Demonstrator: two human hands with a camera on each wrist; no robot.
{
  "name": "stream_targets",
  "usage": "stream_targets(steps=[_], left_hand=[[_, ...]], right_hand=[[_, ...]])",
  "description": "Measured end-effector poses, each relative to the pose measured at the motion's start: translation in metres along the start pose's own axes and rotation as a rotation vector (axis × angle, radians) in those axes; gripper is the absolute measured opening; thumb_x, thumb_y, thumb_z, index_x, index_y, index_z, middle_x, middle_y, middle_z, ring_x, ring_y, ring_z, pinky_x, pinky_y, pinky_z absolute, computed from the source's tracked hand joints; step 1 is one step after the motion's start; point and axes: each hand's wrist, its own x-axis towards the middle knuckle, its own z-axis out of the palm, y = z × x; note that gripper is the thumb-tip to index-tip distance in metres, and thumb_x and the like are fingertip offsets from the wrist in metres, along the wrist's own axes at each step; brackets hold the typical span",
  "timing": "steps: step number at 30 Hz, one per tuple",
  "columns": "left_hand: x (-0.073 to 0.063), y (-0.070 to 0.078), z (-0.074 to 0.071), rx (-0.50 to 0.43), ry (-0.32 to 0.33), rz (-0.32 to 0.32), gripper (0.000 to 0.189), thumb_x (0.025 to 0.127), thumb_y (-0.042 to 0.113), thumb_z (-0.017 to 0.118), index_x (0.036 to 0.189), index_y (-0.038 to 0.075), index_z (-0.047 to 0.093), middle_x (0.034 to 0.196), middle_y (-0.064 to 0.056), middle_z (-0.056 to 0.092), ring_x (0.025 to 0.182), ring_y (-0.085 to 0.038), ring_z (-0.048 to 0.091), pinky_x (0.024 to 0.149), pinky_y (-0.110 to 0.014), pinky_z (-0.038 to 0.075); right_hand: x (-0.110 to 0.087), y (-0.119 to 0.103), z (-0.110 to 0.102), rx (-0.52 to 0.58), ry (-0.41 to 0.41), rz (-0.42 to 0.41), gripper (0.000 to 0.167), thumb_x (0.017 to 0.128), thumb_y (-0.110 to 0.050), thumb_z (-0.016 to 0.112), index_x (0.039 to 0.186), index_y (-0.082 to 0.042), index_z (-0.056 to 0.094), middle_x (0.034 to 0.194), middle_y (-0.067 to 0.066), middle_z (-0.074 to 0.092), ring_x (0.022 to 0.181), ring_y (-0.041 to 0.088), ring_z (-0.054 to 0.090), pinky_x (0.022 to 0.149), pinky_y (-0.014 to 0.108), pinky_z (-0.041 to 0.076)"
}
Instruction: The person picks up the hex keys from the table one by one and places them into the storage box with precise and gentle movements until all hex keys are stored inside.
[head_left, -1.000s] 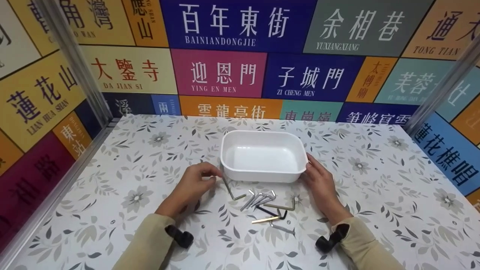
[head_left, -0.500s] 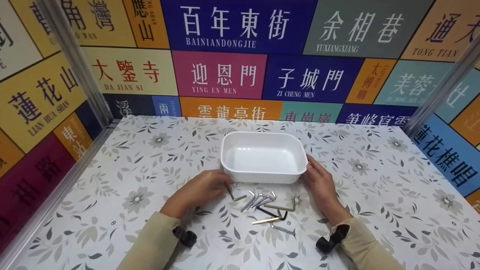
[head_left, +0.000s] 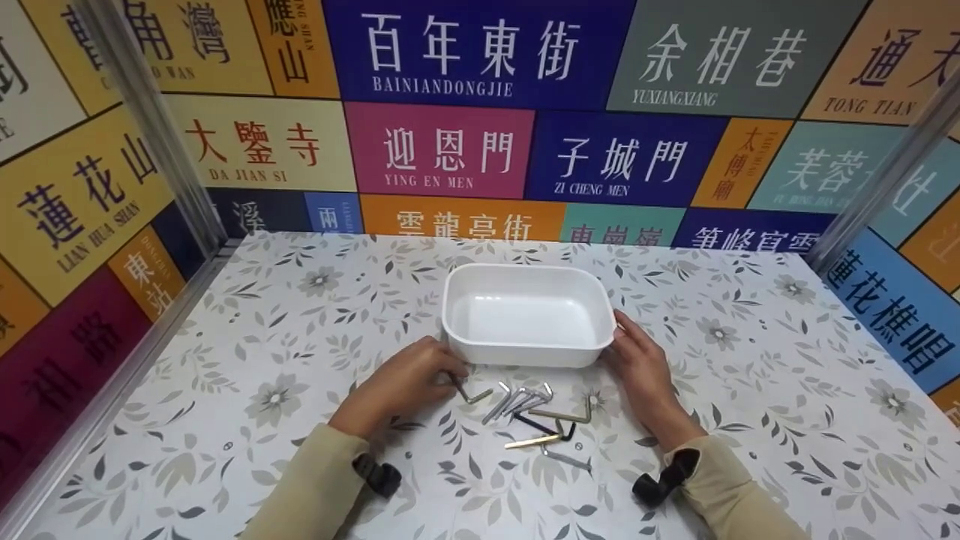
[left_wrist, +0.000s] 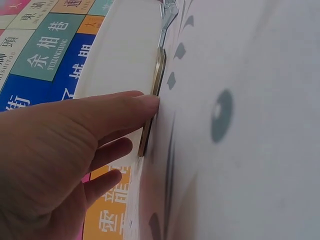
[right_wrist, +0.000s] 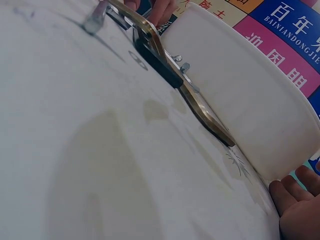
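My left hand (head_left: 409, 379) is at the front left corner of a white plastic box (head_left: 529, 355), its thumb and index finger pinching the long arm of a brass-coloured hex key (head_left: 480, 396). Seen from the left wrist, the thumb (left_wrist: 145, 106) lies on that hex key (left_wrist: 159, 70), low against the table. At the box's right wall, the extended fingers of my right hand (head_left: 641, 367) rest on the side. The right wrist view shows its fingertips (right_wrist: 282, 197) by the box's lower corner. No contents show inside the box.
In front of the box lie several silver hex keys (head_left: 517, 401), an olive-brass one (head_left: 562, 414), a black one (head_left: 535, 425) and a gold one (head_left: 529, 442). Another silver key (head_left: 568, 458) lies nearest me. Sign-covered panels (head_left: 439, 146) rise behind the floral-patterned tabletop (head_left: 300, 322).
My left hand has moved slightly right and toward me, and its fingers have closed on the brass-coloured hex key. The right hand and the box have stayed in place.
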Motion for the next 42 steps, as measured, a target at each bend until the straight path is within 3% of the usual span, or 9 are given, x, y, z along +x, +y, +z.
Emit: stream_targets(steps=[5, 11, 15, 21, 25, 29, 35, 42], left_hand=[[0.0, -0.002, 0.001, -0.086, -0.021, -0.061, 0.03, 0.081, 0.0, 0.073, 0.108, 0.011, 0.078, 0.113, -0.003, 0.072, 0.105, -0.019, 0.066, 0.097, -0.039, 0.054], [0.0, -0.009, 0.002, -0.248, -0.004, -0.094, 0.033, 0.078, 0.0, 0.076, 0.11, 0.009, 0.077, 0.107, -0.004, 0.073, 0.091, -0.015, 0.062, 0.082, -0.03, 0.053], [0.0, -0.014, 0.0, -0.335, -0.03, -0.133, 0.036, 0.077, 0.002, 0.08, 0.112, 0.012, 0.076, 0.106, -0.003, 0.073, 0.09, -0.014, 0.062, 0.081, -0.028, 0.052], [0.001, -0.024, -0.007, -0.461, -0.16, -0.164, 0.045, 0.077, -0.001, 0.08, 0.118, 0.018, 0.076, 0.11, 0.0, 0.074, 0.098, -0.015, 0.064, 0.09, -0.032, 0.055], [0.004, -0.02, -0.008, -0.402, -0.206, -0.135, 0.041, 0.077, -0.002, 0.08, 0.114, 0.017, 0.078, 0.104, 0.0, 0.074, 0.091, -0.012, 0.063, 0.083, -0.026, 0.054], [0.009, -0.011, -0.007, -0.335, -0.212, -0.093, 0.031, 0.079, -0.004, 0.078, 0.105, 0.012, 0.08, 0.103, -0.003, 0.075, 0.086, -0.01, 0.064, 0.079, -0.024, 0.054], [0.009, -0.005, -0.006, -0.316, -0.205, -0.17, 0.027, 0.079, -0.003, 0.079, 0.099, 0.014, 0.082, 0.098, 0.0, 0.077, 0.083, -0.008, 0.065, 0.079, -0.024, 0.054], [0.009, -0.001, -0.007, -0.28, -0.201, -0.157, 0.02, 0.079, -0.001, 0.08, 0.095, 0.012, 0.082, 0.093, -0.002, 0.079, 0.078, -0.006, 0.066, 0.073, -0.021, 0.055]], right_hand=[[0.001, 0.001, -0.001, -0.001, 0.003, 0.001, 0.051, 0.109, -0.017, 0.041, 0.158, -0.01, 0.032, 0.16, 0.011, 0.041, 0.137, 0.022, 0.052, 0.104, 0.019, 0.049], [0.0, 0.001, -0.001, 0.009, 0.006, 0.006, 0.051, 0.108, -0.017, 0.041, 0.158, -0.01, 0.031, 0.159, 0.014, 0.042, 0.117, 0.005, 0.063, 0.103, 0.02, 0.05], [0.0, 0.001, 0.0, 0.011, 0.005, 0.012, 0.052, 0.108, -0.018, 0.042, 0.159, -0.01, 0.03, 0.159, 0.015, 0.042, 0.125, 0.014, 0.061, 0.102, 0.02, 0.051], [0.0, 0.002, -0.001, 0.035, -0.005, 0.015, 0.053, 0.108, -0.017, 0.042, 0.159, -0.009, 0.03, 0.159, 0.016, 0.041, 0.14, 0.033, 0.049, 0.102, 0.022, 0.051], [0.0, 0.002, -0.001, 0.014, 0.003, 0.014, 0.052, 0.108, -0.017, 0.042, 0.159, -0.01, 0.03, 0.159, 0.018, 0.042, 0.139, 0.03, 0.051, 0.101, 0.021, 0.051], [0.001, 0.001, 0.0, -0.016, 0.018, 0.004, 0.052, 0.108, -0.017, 0.043, 0.158, -0.01, 0.033, 0.157, 0.016, 0.044, 0.139, 0.026, 0.051, 0.101, 0.019, 0.051], [0.001, 0.001, 0.001, 0.006, 0.01, 0.009, 0.051, 0.108, -0.016, 0.043, 0.157, -0.01, 0.034, 0.156, 0.019, 0.045, 0.132, 0.024, 0.058, 0.101, 0.021, 0.052], [0.0, 0.003, 0.0, 0.024, 0.007, 0.025, 0.052, 0.108, -0.019, 0.043, 0.158, -0.012, 0.032, 0.157, 0.019, 0.044, 0.133, 0.025, 0.056, 0.102, 0.021, 0.051]])
